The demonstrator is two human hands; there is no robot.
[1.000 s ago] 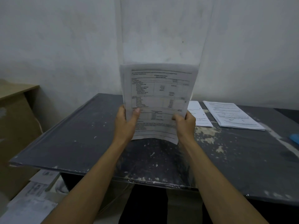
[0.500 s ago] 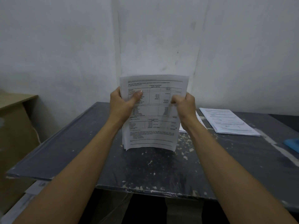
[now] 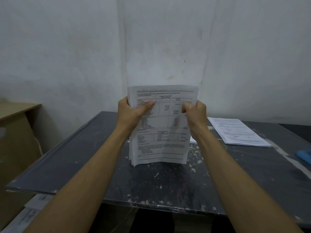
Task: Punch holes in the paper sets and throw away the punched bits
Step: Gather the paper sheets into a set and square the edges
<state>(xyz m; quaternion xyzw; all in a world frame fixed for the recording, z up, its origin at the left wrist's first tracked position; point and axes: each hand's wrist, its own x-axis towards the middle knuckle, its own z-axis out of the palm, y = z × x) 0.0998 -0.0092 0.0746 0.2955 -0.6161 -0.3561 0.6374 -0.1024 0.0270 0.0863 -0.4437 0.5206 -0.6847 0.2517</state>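
A set of printed paper sheets (image 3: pixel 161 145) stands upright in front of me, its bottom edge resting on or just above the dark table (image 3: pixel 84 158). My left hand (image 3: pixel 130 113) grips the set's left edge near the top, thumb across the printed face. My right hand (image 3: pixel 195 115) grips the right edge at the same height, fingers curled round it. A second paper set (image 3: pixel 235 132) lies flat on the table at the back right. No hole punch is visible.
The tabletop is scuffed with pale paint flecks. A blue object (image 3: pixel 304 155) sits at the right edge. A brown cabinet (image 3: pixel 15 132) stands to the left, and loose papers (image 3: pixel 33 209) lie on the floor below. White walls close off the back.
Both hands have slid from the lower part of the sheets to near the top, and the set has come down so its bottom edge meets the table.
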